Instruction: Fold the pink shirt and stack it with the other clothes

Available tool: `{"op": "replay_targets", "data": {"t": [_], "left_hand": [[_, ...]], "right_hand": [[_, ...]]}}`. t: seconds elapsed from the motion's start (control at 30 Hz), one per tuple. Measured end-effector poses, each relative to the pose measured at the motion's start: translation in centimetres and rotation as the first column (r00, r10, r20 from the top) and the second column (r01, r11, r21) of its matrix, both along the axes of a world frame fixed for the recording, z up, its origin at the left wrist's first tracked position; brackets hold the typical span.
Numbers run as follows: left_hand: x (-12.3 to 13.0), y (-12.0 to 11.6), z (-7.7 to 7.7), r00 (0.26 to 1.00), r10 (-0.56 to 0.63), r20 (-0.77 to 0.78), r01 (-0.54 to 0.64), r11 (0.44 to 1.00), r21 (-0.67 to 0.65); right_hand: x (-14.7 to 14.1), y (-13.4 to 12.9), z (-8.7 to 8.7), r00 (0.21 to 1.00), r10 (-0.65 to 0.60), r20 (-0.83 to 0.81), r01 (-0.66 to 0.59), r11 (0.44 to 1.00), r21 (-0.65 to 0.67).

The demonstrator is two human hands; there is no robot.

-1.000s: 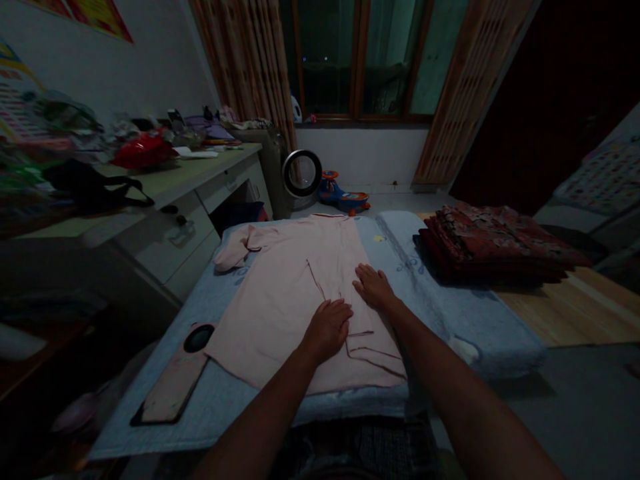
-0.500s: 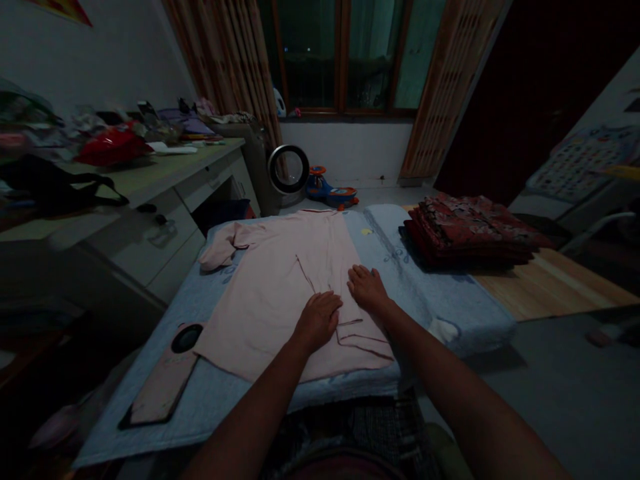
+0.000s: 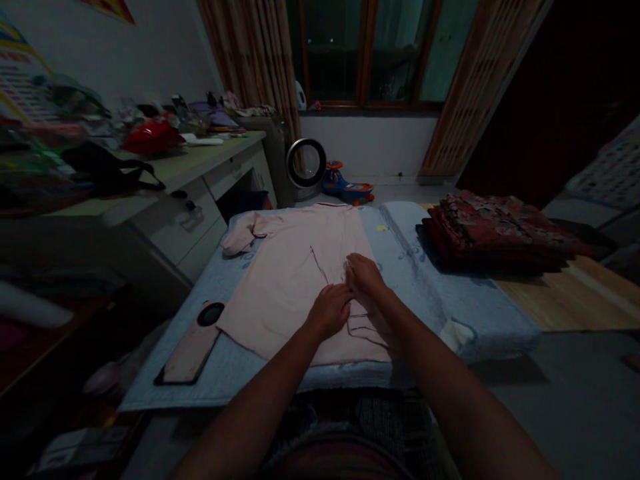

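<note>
A pale pink shirt point(image 3: 280, 293) with thin dark trim lies spread on a light blue quilted cover point(image 3: 240, 393). Its collar points away from me, and one sleeve is bunched at the far left. My left hand point(image 3: 331, 311) rests on the shirt right of its middle, fingers extended over the cloth. Just beyond it, my right hand point(image 3: 367, 275) has its fingers bent down at the front strip, seemingly pinching the cloth; the fingertips are partly hidden. The two hands nearly touch. Left of the shirt's hem lies a flat pink case with a dark round end point(image 3: 193, 350).
Folded red patterned cloths point(image 3: 500, 230) are stacked at the right, by a wooden board point(image 3: 590, 300). A cluttered desk point(image 3: 185, 170) stands to the left. A round fan point(image 3: 306, 163) and a blue-orange ride-on toy point(image 3: 347, 187) stand beneath the window.
My right hand has shifted from the shirt's right edge inward to the front strip, close to my left hand. The view has turned slightly left.
</note>
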State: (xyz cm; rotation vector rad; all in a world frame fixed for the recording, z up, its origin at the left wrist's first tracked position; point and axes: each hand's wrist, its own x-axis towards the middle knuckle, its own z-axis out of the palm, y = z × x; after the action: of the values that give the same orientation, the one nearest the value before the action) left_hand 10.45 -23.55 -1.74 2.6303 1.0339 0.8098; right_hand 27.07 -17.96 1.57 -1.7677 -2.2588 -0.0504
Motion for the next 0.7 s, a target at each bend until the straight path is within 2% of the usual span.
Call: {"op": "replay_targets", "data": {"t": [0.2,0.3,0.47,0.57,0.7], "left_hand": [[-0.6,0.9,0.7,1.0,-0.005,0.024,0.006,0.999,-0.034],[-1.2,3.1,1.5,0.999,0.012,-0.042,-0.013,1.0,-0.008],[-1.6,8.2,2.4,0.979,0.126,-0.16,-0.114,0.99,0.082],[-1.6,10.4,2.3,0.959,0.164,-0.229,-0.149,0.985,0.082],[-1.8,11.6,1.5,0.943,0.21,-0.258,-0.199,0.978,0.066]], "right_hand": [[-0.1,0.6,-3.3,0.997,-0.007,-0.083,0.01,0.999,0.039],[0.3,0.9,-4.1,0.995,0.007,-0.096,-0.003,0.999,0.041],[0.7,1.2,-4.6,0.992,0.029,-0.123,-0.02,0.997,0.078],[0.9,1.3,-5.0,0.989,0.048,-0.138,-0.033,0.994,0.106],[1.0,1.4,-5.6,0.986,0.067,-0.155,-0.045,0.988,0.147]]}}
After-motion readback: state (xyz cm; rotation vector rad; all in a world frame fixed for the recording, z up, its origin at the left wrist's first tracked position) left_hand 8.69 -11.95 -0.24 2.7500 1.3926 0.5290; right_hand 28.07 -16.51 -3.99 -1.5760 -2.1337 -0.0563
